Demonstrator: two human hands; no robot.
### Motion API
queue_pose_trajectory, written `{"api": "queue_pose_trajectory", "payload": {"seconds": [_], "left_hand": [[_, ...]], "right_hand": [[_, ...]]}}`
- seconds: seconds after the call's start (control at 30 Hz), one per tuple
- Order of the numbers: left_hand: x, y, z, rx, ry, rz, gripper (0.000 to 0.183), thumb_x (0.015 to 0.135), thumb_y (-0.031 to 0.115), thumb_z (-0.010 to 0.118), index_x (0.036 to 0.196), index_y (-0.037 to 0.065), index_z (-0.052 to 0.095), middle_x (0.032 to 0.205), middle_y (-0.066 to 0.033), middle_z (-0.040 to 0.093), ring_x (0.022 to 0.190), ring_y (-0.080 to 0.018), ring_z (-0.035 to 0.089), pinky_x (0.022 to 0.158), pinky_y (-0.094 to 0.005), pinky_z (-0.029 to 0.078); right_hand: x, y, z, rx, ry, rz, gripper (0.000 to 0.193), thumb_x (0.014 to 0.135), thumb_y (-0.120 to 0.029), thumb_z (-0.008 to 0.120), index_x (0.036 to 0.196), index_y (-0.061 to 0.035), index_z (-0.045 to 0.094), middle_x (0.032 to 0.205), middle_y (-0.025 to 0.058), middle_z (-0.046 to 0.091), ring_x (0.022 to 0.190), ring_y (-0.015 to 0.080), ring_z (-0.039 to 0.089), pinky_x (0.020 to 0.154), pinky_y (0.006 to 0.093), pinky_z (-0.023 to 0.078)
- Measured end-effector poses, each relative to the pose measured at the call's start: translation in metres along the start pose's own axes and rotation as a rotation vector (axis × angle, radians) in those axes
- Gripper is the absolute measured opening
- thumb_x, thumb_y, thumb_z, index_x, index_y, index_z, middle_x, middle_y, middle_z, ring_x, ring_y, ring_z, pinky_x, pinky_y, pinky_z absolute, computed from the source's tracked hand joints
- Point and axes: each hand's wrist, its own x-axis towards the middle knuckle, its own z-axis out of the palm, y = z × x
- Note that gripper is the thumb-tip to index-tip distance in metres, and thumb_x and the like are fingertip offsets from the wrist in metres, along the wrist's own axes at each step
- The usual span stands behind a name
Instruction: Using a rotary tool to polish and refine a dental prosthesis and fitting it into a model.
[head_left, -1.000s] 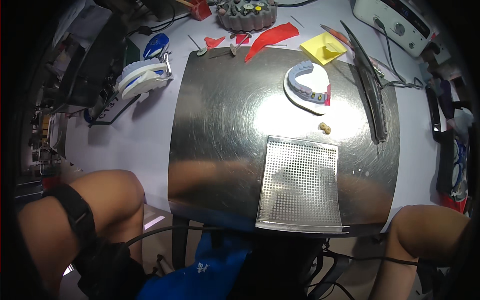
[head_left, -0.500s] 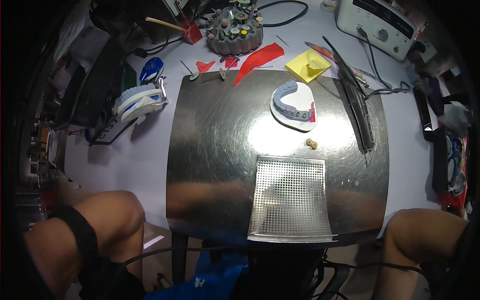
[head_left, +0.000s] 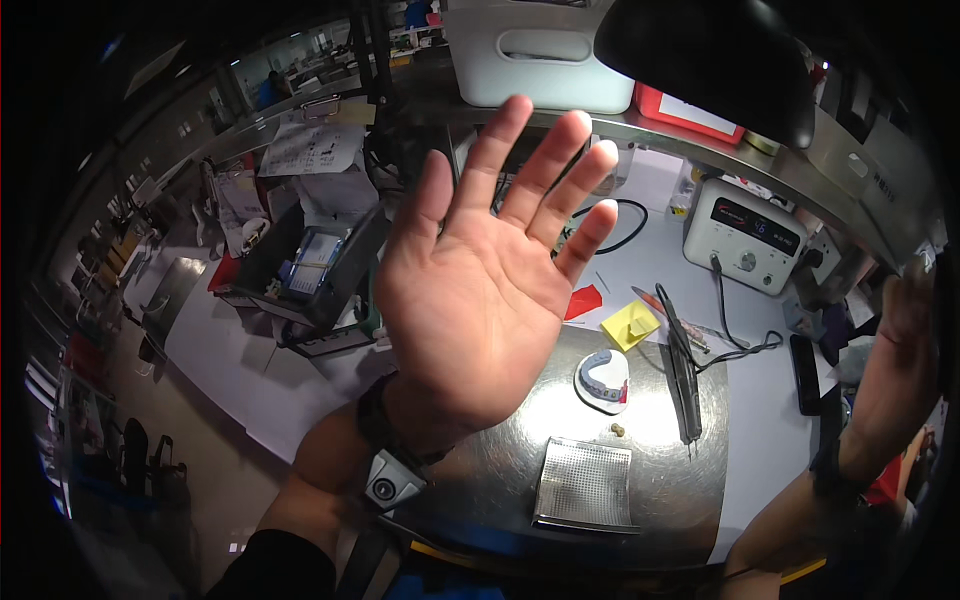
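Observation:
My left hand (head_left: 480, 290) is raised in front of the view, palm toward me, fingers and thumb spread, holding nothing. A small camera (head_left: 385, 487) is strapped at its wrist. At the right edge my right hand (head_left: 900, 335) is also raised; its fingers are dim and blurred. Beyond and below the left hand, a dental model (head_left: 613, 376) with a grey tooth arch on a white base lies on a metal plate (head_left: 675, 495). A small tan two-lobed piece (head_left: 618, 430) is near it, and a perforated metal sheet (head_left: 585, 485) lies closer. Neither hand touches these.
A black pen-shaped tool (head_left: 684, 390) with a cord lies right of the model. Behind are yellow sticky notes (head_left: 630, 325) and a white control unit (head_left: 745, 240). A dark bin (head_left: 300, 270) stands left, a phone (head_left: 804, 375) right. A black lamp (head_left: 710, 60) hangs overhead.
The view has tilted up, showing the shelf and room behind. Both hands, out of view before, have come up into sight. The model, tan piece and perforated sheet appear undisturbed.

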Motion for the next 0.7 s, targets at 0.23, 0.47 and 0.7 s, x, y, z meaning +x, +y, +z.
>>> {"api": "queue_pose_trajectory", "payload": {"seconds": [0.23, 0.47, 0.7], "left_hand": [[-0.030, -0.046, 0.014, 0.356, 0.028, -0.286, 0.070, 0.109, 0.047, 0.037, 0.162, 0.004, 0.019, 0.163, -0.0213, 0.031, 0.152, -0.0333, 0.031, 0.124, -0.0453, 0.028], [-0.014, -0.015, -0.021, 0.091, -0.110, -0.347, 0.084, 0.107, 0.064, 0.024, 0.162, 0.001, 0.017, 0.164, -0.0249, 0.028, 0.153, -0.0367, 0.028, 0.125, -0.0496, 0.024], [-0.020, 0.003, -0.112, 0.791, 0.351, -0.296, 0.042, 0.110, 0.030, 0.048, 0.140, 0.001, 0.052, 0.131, -0.0117, 0.060, 0.122, -0.0195, 0.057, 0.101, -0.0354, 0.048]], "right_hand": [[-0.038, 0.082, 0.106, -0.685, -0.672, -0.024, 0.070, 0.096, -0.053, 0.064, 0.150, -0.0102, 0.052, 0.149, 0.0171, 0.054, 0.143, 0.0373, 0.047, 0.120, 0.0574, 0.028], [-0.086, 0.119, 0.015, -0.552, -0.382, 0.927, 0.062, 0.110, -0.043, 0.046, 0.158, -0.0037, 0.037, 0.146, 0.0156, 0.057, 0.129, 0.0192, 0.057, 0.108, 0.0320, 0.044], [-0.119, 0.130, 0.000, -0.565, -0.141, 1.021, 0.027, 0.100, -0.025, 0.069, 0.111, 0.0000, 0.073, 0.090, 0.0033, 0.072, 0.083, 0.0056, 0.061, 0.076, 0.0213, 0.047]]}}
